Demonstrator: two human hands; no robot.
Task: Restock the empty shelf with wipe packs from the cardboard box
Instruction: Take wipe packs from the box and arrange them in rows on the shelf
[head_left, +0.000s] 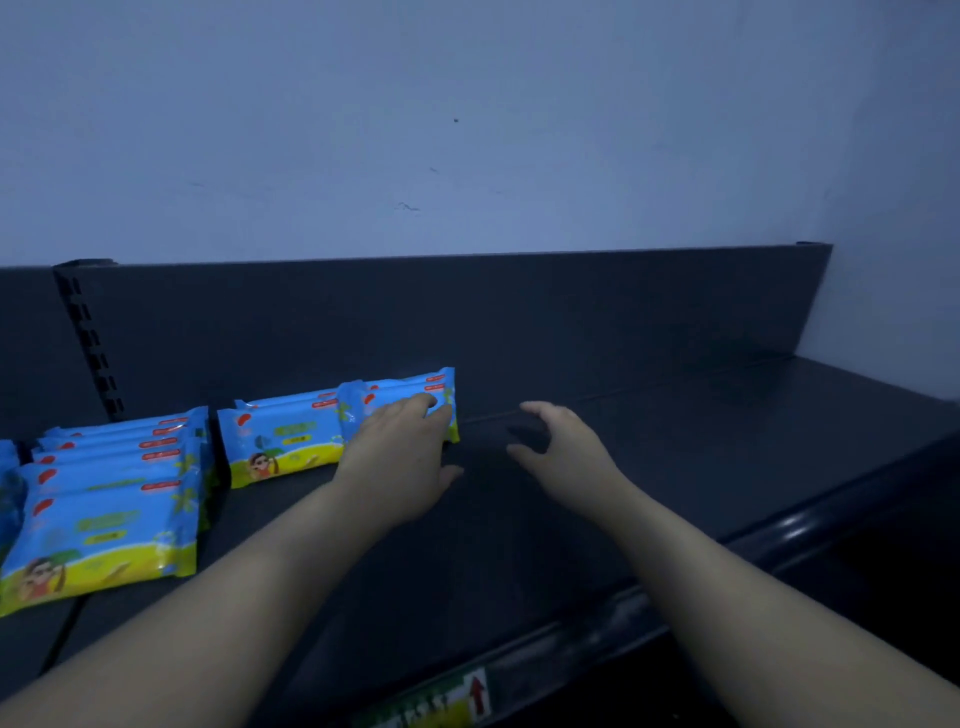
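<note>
Wipe packs (395, 387), soft blue-and-yellow plastic pouches with red tabs, stand on edge as a short row on the dark grey metal shelf (675, 467), faces to the front and long axis running left to right, parallel to the dark back panel (467, 312). The left hand (400, 452) rests on the front of this rightmost row. Its grip is spread, with fingers laid fairly straight over the front pack's face and the thumb splayed apart low toward the shelf, so it reads as pressing or steadying rather than pinching. Just left of the row, and touching it, is a second group of the same packs (280, 441). Further left, near the slotted upright (88, 343), a fuller batch (109, 519) leans back in overlapping layers. The right hand (561, 447) hangs just right of the row's end, apart from it, over bare shelf. Its grip is loosely curled and holds nothing. For the coming move, the packs lie to the left of that hand and the unfilled stretch to its right, so the row should grow rightward along its own long axis. The left hand is the nearer one for squaring up what is placed. The cardboard box is not in view. A green label strip with a red arrow (441, 701) sits on the shelf's front edge.
</note>
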